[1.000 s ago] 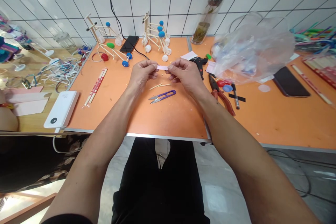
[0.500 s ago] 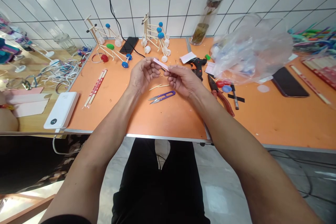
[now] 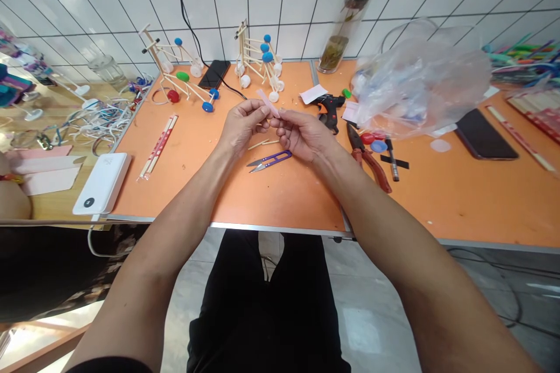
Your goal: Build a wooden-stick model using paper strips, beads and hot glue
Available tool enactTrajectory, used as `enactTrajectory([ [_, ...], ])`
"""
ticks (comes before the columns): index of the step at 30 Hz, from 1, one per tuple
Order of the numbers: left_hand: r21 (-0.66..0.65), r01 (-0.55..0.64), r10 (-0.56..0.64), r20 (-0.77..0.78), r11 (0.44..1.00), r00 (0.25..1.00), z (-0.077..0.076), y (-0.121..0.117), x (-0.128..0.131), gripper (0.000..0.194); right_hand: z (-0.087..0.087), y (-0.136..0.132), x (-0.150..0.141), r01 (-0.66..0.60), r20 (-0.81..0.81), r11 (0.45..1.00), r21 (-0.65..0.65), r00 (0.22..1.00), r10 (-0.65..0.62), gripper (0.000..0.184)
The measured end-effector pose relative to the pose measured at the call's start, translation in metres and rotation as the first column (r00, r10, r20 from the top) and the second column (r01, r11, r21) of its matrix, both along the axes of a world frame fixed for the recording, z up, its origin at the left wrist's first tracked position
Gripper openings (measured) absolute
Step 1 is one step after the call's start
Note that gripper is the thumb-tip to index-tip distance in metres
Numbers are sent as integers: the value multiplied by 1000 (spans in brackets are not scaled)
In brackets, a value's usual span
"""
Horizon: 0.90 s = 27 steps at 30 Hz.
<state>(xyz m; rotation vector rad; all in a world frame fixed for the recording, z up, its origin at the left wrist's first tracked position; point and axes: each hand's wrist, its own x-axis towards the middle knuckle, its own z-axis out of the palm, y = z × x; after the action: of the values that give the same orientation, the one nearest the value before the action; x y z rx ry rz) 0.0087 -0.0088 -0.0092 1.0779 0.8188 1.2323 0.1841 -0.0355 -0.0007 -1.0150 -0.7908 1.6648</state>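
A narrow pale pink paper strip (image 3: 268,102) is pinched between both hands above the orange table. My left hand (image 3: 245,122) grips it with thumb and forefinger, close to the other fingertips. On the strip's lower right end, my right hand (image 3: 304,133) is closed, thumb on top. Directly below lie short pieces of wooden stick (image 3: 263,143) and purple-handled thread snips (image 3: 270,159), blades pointing left. Behind the hands stand two stick frames, one with blue and white caps (image 3: 258,61), the other with a green cap (image 3: 182,76) and a red cap.
To the right are a glue gun (image 3: 329,108), red-handled pliers (image 3: 370,160), a marker (image 3: 392,160), a plastic bag (image 3: 424,87) and a phone (image 3: 485,135). Wrapped chopsticks (image 3: 160,148) and a white power bank (image 3: 102,183) lie left. A glass bottle (image 3: 345,29) stands behind.
My left hand has moved right and closed on the strip beside my right fingertips. The strip is now turned more upright, its free end pointing up and away.
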Motion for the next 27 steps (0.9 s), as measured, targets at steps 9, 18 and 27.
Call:
enactTrajectory([
  [9, -92, -150, 155, 43, 984, 987, 6, 10, -13, 33, 17, -9, 22, -481, 845, 775, 410, 521, -124, 2],
  [18, -206, -164, 191, 121, 965, 974, 6, 11, -18, 38, 25, -25, 14, -782, 987, 622, -42, -127, -94, 14],
  [27, -243, -117, 170, 212, 963, 962, 7, 11, -20, 41, 15, -27, 4, -847, 998, 528, -57, -31, 58, 10],
])
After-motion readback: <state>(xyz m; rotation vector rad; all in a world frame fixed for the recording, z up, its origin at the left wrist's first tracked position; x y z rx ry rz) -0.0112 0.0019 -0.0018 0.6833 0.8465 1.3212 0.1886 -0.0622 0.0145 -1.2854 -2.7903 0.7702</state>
